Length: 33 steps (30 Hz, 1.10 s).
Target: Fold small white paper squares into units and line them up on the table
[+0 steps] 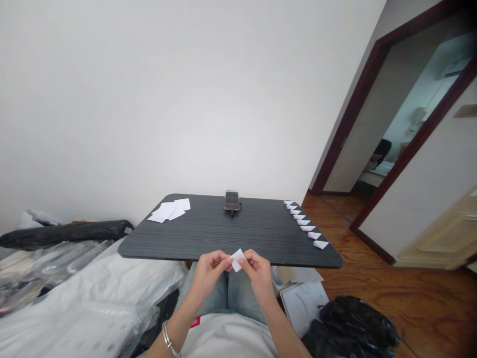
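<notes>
left hand (208,272), right hand (257,272) | both pinching small white paper piece (237,260) between fingertips, over lap | dark wood-grain table (223,239) just ahead | on it: loose paper sheets (169,210), phone (231,201), row of folded paper pieces (303,222) | black plastic bag (350,323) right, on floor

Small white paper (237,260), seemingly folded

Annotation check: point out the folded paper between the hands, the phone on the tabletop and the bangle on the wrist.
folded white paper (237,260), head view, point on the middle of the paper
phone (231,200), head view, point on the middle of its face
silver bangle (167,338), head view, point on its band
</notes>
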Each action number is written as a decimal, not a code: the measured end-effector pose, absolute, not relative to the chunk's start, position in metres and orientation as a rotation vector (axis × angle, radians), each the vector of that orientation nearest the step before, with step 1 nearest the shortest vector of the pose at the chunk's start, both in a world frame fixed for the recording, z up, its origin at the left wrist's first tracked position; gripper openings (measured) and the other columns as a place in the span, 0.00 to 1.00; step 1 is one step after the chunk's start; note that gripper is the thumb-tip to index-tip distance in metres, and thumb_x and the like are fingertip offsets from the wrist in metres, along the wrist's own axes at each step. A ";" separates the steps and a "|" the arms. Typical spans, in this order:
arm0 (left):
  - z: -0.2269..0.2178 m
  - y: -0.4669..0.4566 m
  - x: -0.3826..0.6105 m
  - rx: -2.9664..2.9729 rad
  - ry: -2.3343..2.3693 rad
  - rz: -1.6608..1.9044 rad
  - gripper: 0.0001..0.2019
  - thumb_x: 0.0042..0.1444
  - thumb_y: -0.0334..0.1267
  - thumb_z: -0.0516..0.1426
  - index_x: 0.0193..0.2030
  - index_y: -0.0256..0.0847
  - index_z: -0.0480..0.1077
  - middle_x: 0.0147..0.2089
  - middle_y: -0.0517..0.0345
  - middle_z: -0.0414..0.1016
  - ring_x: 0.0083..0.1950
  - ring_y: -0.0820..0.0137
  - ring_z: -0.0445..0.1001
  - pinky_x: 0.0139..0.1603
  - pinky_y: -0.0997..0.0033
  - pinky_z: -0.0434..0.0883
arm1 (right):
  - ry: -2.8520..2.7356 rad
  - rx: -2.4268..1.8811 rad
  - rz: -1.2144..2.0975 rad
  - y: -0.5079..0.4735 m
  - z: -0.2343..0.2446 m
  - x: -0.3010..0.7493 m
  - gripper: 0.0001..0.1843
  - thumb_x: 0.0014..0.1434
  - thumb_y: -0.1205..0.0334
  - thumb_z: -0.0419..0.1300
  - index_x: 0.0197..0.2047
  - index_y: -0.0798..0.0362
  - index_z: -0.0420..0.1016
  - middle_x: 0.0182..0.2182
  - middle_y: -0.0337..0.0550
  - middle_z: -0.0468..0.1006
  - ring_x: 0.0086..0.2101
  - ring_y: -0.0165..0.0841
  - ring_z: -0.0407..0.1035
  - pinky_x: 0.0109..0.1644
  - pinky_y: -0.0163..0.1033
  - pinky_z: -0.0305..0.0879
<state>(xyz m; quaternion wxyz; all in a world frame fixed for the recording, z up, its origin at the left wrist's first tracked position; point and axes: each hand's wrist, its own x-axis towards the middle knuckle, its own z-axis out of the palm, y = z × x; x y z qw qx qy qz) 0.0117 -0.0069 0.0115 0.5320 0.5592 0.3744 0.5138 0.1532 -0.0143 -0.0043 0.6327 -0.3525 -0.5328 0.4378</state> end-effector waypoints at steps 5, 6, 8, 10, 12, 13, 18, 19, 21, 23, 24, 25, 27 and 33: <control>0.010 -0.009 0.014 1.382 0.926 1.251 0.11 0.48 0.41 0.61 0.23 0.34 0.72 0.21 0.58 0.74 0.25 0.73 0.70 0.29 0.76 0.67 | -1.181 -0.835 0.982 -0.017 -0.004 0.151 0.10 0.51 0.60 0.62 0.21 0.55 0.72 0.21 0.37 0.68 0.24 0.29 0.61 0.29 0.33 0.57; 0.011 -0.009 0.014 1.390 0.931 1.254 0.12 0.48 0.41 0.60 0.23 0.34 0.72 0.21 0.58 0.73 0.25 0.72 0.70 0.29 0.76 0.67 | -1.165 -0.840 0.990 -0.017 -0.004 0.151 0.10 0.50 0.60 0.62 0.21 0.55 0.71 0.20 0.37 0.68 0.24 0.29 0.60 0.29 0.33 0.57; 0.011 -0.009 0.014 1.395 0.929 1.259 0.13 0.50 0.43 0.59 0.23 0.33 0.72 0.22 0.57 0.73 0.25 0.72 0.70 0.30 0.75 0.67 | -1.131 -0.853 1.014 -0.016 -0.005 0.151 0.11 0.50 0.60 0.62 0.21 0.56 0.71 0.19 0.36 0.67 0.23 0.28 0.59 0.28 0.33 0.56; 0.011 -0.008 0.012 1.373 0.911 1.260 0.16 0.52 0.46 0.57 0.25 0.33 0.73 0.23 0.55 0.74 0.26 0.71 0.71 0.31 0.73 0.68 | -1.107 -0.869 1.035 -0.014 -0.006 0.151 0.11 0.49 0.60 0.62 0.21 0.56 0.70 0.19 0.35 0.67 0.22 0.28 0.59 0.27 0.33 0.55; 0.011 -0.008 0.011 1.350 0.890 1.242 0.18 0.54 0.48 0.54 0.28 0.33 0.74 0.25 0.54 0.74 0.28 0.70 0.71 0.31 0.72 0.69 | -1.102 -0.876 1.036 -0.014 -0.006 0.151 0.11 0.49 0.60 0.62 0.20 0.56 0.70 0.18 0.35 0.66 0.22 0.28 0.58 0.27 0.33 0.55; 0.012 -0.008 0.011 1.349 0.885 1.226 0.18 0.54 0.48 0.54 0.28 0.33 0.74 0.25 0.54 0.74 0.28 0.70 0.71 0.31 0.72 0.69 | -1.109 -0.874 1.029 -0.014 -0.006 0.151 0.11 0.49 0.61 0.62 0.20 0.56 0.70 0.19 0.35 0.66 0.22 0.27 0.58 0.27 0.33 0.55; 0.012 -0.010 0.014 1.416 0.920 1.209 0.13 0.50 0.43 0.59 0.24 0.34 0.71 0.22 0.58 0.72 0.25 0.73 0.68 0.28 0.76 0.66 | -1.165 -0.853 0.993 -0.018 -0.003 0.148 0.11 0.49 0.62 0.62 0.19 0.56 0.69 0.19 0.35 0.66 0.23 0.28 0.59 0.28 0.32 0.55; 0.012 -0.010 0.015 1.420 0.928 1.222 0.13 0.50 0.42 0.59 0.23 0.34 0.70 0.22 0.59 0.71 0.24 0.73 0.68 0.28 0.76 0.65 | -1.167 -0.849 1.006 -0.018 -0.003 0.148 0.11 0.49 0.62 0.62 0.19 0.56 0.69 0.19 0.35 0.66 0.23 0.28 0.59 0.27 0.32 0.56; 0.012 -0.010 0.015 1.422 0.939 1.246 0.13 0.51 0.42 0.58 0.23 0.34 0.69 0.21 0.60 0.70 0.24 0.74 0.67 0.28 0.76 0.65 | -1.150 -0.838 1.045 -0.019 -0.003 0.147 0.10 0.50 0.61 0.62 0.21 0.56 0.69 0.19 0.36 0.68 0.22 0.27 0.60 0.27 0.32 0.56; 0.012 -0.010 0.015 1.430 0.947 1.256 0.13 0.51 0.42 0.58 0.22 0.34 0.69 0.21 0.60 0.70 0.24 0.74 0.67 0.28 0.76 0.64 | -1.110 -0.830 1.068 -0.018 -0.004 0.146 0.10 0.51 0.60 0.61 0.22 0.56 0.70 0.18 0.36 0.69 0.21 0.27 0.61 0.26 0.32 0.58; 0.012 -0.009 0.015 1.433 0.949 1.257 0.13 0.51 0.42 0.58 0.22 0.34 0.69 0.21 0.60 0.70 0.24 0.74 0.67 0.28 0.76 0.64 | -1.084 -0.829 1.066 -0.018 -0.004 0.146 0.10 0.52 0.60 0.61 0.23 0.55 0.69 0.18 0.36 0.70 0.21 0.27 0.62 0.26 0.32 0.58; 0.012 -0.009 0.015 1.435 0.952 1.256 0.13 0.51 0.42 0.58 0.23 0.34 0.69 0.21 0.60 0.69 0.24 0.74 0.67 0.28 0.76 0.64 | -1.060 -0.831 1.059 -0.017 -0.005 0.146 0.10 0.52 0.59 0.62 0.24 0.55 0.69 0.18 0.35 0.70 0.21 0.27 0.62 0.26 0.31 0.59; 0.012 -0.009 0.015 1.432 0.954 1.250 0.13 0.51 0.42 0.58 0.23 0.34 0.68 0.21 0.60 0.69 0.24 0.74 0.67 0.28 0.76 0.64 | -1.018 -0.839 1.044 -0.017 -0.005 0.146 0.10 0.50 0.59 0.63 0.25 0.55 0.69 0.18 0.35 0.71 0.21 0.27 0.63 0.25 0.31 0.59; 0.011 -0.010 0.019 1.428 0.946 1.165 0.13 0.50 0.44 0.58 0.24 0.34 0.68 0.21 0.60 0.69 0.23 0.75 0.65 0.25 0.77 0.63 | -0.985 -0.862 1.015 -0.019 -0.005 0.145 0.12 0.47 0.58 0.66 0.26 0.53 0.66 0.18 0.35 0.71 0.20 0.28 0.65 0.24 0.31 0.61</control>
